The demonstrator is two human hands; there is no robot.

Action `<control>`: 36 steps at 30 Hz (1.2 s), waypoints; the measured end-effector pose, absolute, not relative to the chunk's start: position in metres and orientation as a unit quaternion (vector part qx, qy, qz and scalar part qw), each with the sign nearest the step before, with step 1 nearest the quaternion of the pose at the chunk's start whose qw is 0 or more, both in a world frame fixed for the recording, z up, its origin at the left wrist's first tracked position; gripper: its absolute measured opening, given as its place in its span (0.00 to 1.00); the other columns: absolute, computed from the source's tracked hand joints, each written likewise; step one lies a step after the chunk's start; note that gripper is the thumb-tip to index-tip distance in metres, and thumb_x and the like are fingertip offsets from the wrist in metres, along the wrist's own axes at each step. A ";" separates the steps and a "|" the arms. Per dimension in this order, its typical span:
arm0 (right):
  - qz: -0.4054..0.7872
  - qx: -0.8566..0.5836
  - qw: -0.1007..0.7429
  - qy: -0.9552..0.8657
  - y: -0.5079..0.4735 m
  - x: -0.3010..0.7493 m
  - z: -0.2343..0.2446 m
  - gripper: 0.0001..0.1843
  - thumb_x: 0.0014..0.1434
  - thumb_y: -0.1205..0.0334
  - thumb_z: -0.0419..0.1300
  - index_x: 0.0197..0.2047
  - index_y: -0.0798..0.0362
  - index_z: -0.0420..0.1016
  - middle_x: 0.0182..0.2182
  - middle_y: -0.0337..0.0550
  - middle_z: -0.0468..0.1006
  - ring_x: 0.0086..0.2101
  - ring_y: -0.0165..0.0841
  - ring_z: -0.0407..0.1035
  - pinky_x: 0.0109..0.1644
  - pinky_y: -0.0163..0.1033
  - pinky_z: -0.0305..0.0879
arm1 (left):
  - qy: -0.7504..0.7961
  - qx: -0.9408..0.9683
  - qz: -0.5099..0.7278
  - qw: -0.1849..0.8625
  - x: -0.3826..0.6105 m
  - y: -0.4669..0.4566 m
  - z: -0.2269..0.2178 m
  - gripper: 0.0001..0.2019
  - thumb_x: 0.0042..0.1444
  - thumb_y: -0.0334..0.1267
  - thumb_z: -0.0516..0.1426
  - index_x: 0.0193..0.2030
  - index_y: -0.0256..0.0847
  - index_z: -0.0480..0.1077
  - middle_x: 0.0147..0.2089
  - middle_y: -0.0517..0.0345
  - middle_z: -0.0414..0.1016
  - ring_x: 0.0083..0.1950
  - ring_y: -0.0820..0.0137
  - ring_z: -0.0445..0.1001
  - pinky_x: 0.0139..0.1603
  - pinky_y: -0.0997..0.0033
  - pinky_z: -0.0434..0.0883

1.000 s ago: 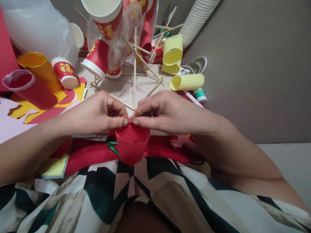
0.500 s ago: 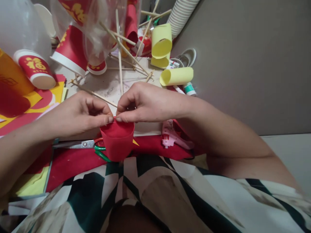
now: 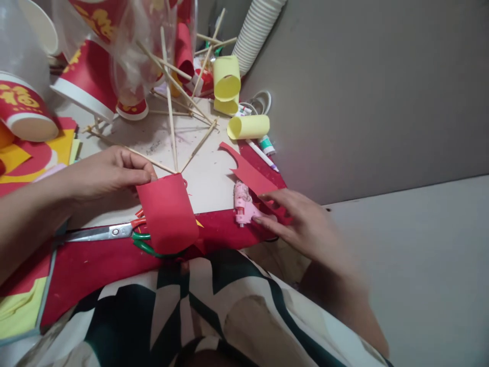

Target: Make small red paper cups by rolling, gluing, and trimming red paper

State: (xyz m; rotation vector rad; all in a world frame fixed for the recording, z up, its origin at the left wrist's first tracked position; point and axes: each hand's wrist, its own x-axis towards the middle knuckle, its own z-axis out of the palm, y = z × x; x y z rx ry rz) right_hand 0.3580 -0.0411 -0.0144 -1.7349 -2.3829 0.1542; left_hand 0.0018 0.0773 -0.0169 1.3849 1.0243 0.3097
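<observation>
My left hand [image 3: 105,173] pinches the top edge of a rolled red paper tube [image 3: 167,213] and holds it just above the table's front edge. My right hand [image 3: 301,227] has its fingers stretched out, with the fingertips touching a small pink stapler [image 3: 243,204] that lies on red paper. Nothing is held in that hand. Scissors with green and red handles [image 3: 114,233] lie under the red tube.
Several thin wooden sticks [image 3: 170,117] are spread over the table. Yellow paper rolls [image 3: 248,126], a glue stick [image 3: 266,144], red printed paper cups [image 3: 25,109] and a stack of white cups [image 3: 255,33] crowd the back. Red and yellow paper sheets [image 3: 34,153] lie at left. A grey wall stands at right.
My right hand let go of the red tube's rim and moved right and down to the pink stapler. My left hand keeps the tube, now turned sideways. The view shifted.
</observation>
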 end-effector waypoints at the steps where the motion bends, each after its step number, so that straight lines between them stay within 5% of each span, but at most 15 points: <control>1: 0.038 -0.593 0.078 -0.800 -0.046 0.363 -0.025 0.16 0.66 0.53 0.62 0.50 0.55 0.76 0.42 0.52 0.82 0.41 0.44 0.76 0.41 0.45 0.72 | 0.447 0.608 0.140 0.641 0.002 0.077 -0.018 0.09 0.51 0.39 0.62 0.26 0.36 0.75 0.24 0.61 0.74 0.25 0.77 0.68 0.29 0.80 0.63; 7: 0.005 -0.589 0.045 -0.807 -0.047 0.371 -0.051 0.17 0.72 0.54 0.53 0.51 0.55 0.78 0.47 0.54 0.82 0.44 0.42 0.75 0.47 0.44 0.71 | 0.416 0.640 0.135 0.632 0.004 0.069 -0.014 0.10 0.55 0.38 0.60 0.27 0.35 0.74 0.25 0.60 0.76 0.27 0.77 0.69 0.32 0.80 0.66; 18: -0.077 -0.658 0.095 -0.743 -0.003 0.406 -0.060 0.13 0.64 0.60 0.59 0.43 0.56 0.83 0.40 0.58 0.84 0.38 0.47 0.77 0.34 0.44 0.65 | 0.414 0.667 0.157 0.599 0.004 0.069 -0.017 0.07 0.51 0.39 0.64 0.28 0.38 0.78 0.28 0.59 0.79 0.28 0.74 0.74 0.32 0.77 0.70; 23: -0.056 -0.619 0.273 -0.734 -0.014 0.355 -0.018 0.13 0.63 0.56 0.62 0.42 0.55 0.83 0.38 0.51 0.85 0.33 0.38 0.77 0.37 0.42 0.71 | 0.391 0.738 0.126 0.535 0.008 0.053 -0.001 0.07 0.52 0.37 0.61 0.26 0.38 0.75 0.22 0.61 0.74 0.23 0.76 0.68 0.25 0.79 0.64; 26: 0.133 -0.528 0.414 -0.730 -0.012 0.299 0.010 0.05 0.60 0.63 0.66 0.34 0.52 0.84 0.30 0.42 0.85 0.31 0.31 0.76 0.37 0.36 0.71 | 0.375 0.772 0.107 0.502 0.013 0.040 0.010 0.08 0.53 0.35 0.59 0.25 0.37 0.73 0.19 0.64 0.66 0.20 0.79 0.62 0.21 0.79 0.58; 31: 0.380 -0.399 0.221 -0.805 0.016 0.237 0.021 0.14 0.62 0.56 0.65 0.27 0.54 0.80 0.20 0.35 0.75 0.23 0.25 0.66 0.26 0.31 0.59 | 0.354 0.802 0.110 0.468 0.014 0.031 0.016 0.11 0.55 0.34 0.56 0.22 0.37 0.68 0.19 0.65 0.63 0.21 0.79 0.60 0.21 0.80 0.56; 36: 0.420 -0.361 0.136 -0.821 0.031 0.224 0.009 0.14 0.62 0.63 0.61 0.25 0.56 0.76 0.20 0.33 0.69 0.23 0.23 0.58 0.26 0.31 0.53 | 0.359 0.788 0.105 0.489 0.009 0.041 0.009 0.11 0.55 0.38 0.58 0.24 0.38 0.73 0.19 0.65 0.66 0.20 0.79 0.59 0.20 0.78 0.54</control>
